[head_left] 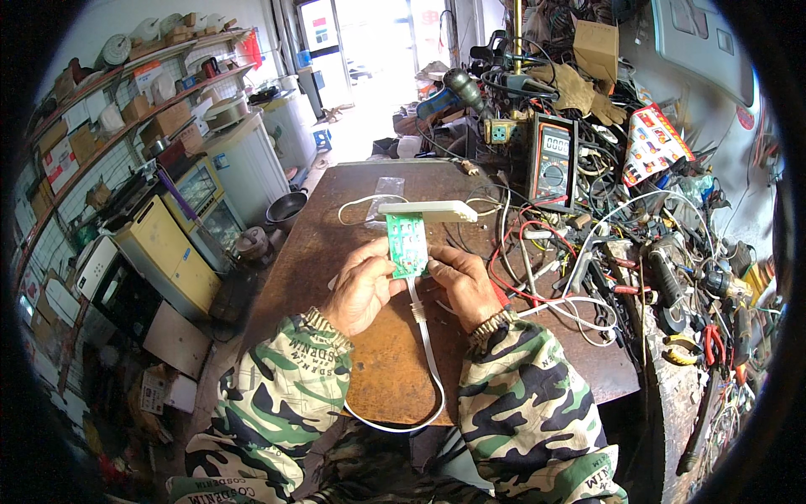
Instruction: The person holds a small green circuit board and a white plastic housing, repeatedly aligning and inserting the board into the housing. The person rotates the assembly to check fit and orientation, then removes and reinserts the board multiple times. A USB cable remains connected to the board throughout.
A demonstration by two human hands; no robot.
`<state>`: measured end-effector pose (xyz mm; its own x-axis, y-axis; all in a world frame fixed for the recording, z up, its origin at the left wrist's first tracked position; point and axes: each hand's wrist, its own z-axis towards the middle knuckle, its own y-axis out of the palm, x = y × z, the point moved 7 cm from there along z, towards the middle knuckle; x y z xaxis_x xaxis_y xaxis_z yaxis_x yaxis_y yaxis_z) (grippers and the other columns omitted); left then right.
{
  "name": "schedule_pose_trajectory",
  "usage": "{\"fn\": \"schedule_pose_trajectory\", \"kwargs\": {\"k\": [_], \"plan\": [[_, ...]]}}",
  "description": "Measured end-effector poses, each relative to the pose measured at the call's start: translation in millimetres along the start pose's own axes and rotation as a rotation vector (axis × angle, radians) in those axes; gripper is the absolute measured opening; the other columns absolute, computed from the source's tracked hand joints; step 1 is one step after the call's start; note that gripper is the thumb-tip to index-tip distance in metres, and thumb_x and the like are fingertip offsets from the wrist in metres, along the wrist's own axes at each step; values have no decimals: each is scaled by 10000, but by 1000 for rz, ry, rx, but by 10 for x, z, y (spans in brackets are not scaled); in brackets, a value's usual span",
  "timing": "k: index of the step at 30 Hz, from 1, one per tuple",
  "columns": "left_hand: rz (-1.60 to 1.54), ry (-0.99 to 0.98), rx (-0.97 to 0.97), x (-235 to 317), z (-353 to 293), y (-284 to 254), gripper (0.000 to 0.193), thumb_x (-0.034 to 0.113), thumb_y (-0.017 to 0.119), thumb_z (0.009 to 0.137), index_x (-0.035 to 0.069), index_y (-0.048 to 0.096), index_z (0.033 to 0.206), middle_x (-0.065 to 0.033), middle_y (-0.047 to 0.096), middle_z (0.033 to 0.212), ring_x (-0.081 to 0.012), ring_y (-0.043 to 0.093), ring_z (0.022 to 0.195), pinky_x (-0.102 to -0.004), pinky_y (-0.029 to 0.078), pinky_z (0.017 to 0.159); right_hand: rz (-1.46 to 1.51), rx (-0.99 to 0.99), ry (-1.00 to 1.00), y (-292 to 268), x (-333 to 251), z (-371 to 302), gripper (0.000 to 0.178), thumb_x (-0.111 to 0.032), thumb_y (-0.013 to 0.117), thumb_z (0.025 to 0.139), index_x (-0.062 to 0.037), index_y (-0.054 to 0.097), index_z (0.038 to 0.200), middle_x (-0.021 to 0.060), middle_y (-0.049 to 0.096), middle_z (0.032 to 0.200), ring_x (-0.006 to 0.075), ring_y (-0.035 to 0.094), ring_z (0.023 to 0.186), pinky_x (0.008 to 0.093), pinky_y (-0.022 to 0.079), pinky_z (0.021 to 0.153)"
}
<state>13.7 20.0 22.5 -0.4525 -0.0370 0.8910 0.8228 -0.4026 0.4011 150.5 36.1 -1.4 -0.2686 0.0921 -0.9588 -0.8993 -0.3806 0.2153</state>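
Note:
A green circuit board (pixel 408 239) stands upright in front of me over the wooden table. My left hand (pixel 367 287) pinches its lower left edge between thumb and fingers. At its lower right edge, my right hand (pixel 467 286) is closed on it too, the fingertips partly hidden. Against the board's top sits a flat white plastic piece (pixel 430 210), reaching out to the right. From the board's bottom a white cable (pixel 436 370) hangs down and loops back left near the table's front edge. Something red shows beside my right hand, too covered to name.
A multimeter (pixel 553 160) with a lit display stands at the table's far right. Red and white wires (pixel 537 290) tangle across the right side. Pliers (pixel 714 344) and other tools crowd the right edge. A clear plastic bag (pixel 389 186) lies behind the board. Shelves (pixel 126 126) line the left wall.

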Motion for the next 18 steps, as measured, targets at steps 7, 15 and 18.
{"fn": "schedule_pose_trajectory", "kwargs": {"k": [7, 15, 18], "plan": [[5, 11, 9, -18, 8, -22, 462, 49, 430, 923, -47, 456, 1374, -149, 587, 1303, -231, 589, 1175, -404, 462, 1032, -5, -2, -31, -8, 13, 11, 345, -63, 493, 949, 74, 594, 1250, 120, 675, 1123, 184, 605, 1036, 300, 450, 947], [2, 0, 0, -13, 0, -19, 453, 49, 432, 922, -45, 468, 1363, -149, 586, 1303, -234, 584, 1183, -410, 453, 1044, -28, 14, -27, 22, -40, -7, 352, -59, 484, 933, 77, 607, 1233, 126, 678, 1116, 183, 606, 1041, 304, 450, 951], [5, 8, -5, -10, -5, -10, 448, 50, 432, 921, -43, 474, 1358, -146, 588, 1298, -233, 580, 1187, -411, 451, 1046, -14, 4, -41, 22, -37, -3, 348, -61, 492, 930, 80, 611, 1225, 125, 682, 1103, 181, 609, 1031, 302, 453, 945]]}}
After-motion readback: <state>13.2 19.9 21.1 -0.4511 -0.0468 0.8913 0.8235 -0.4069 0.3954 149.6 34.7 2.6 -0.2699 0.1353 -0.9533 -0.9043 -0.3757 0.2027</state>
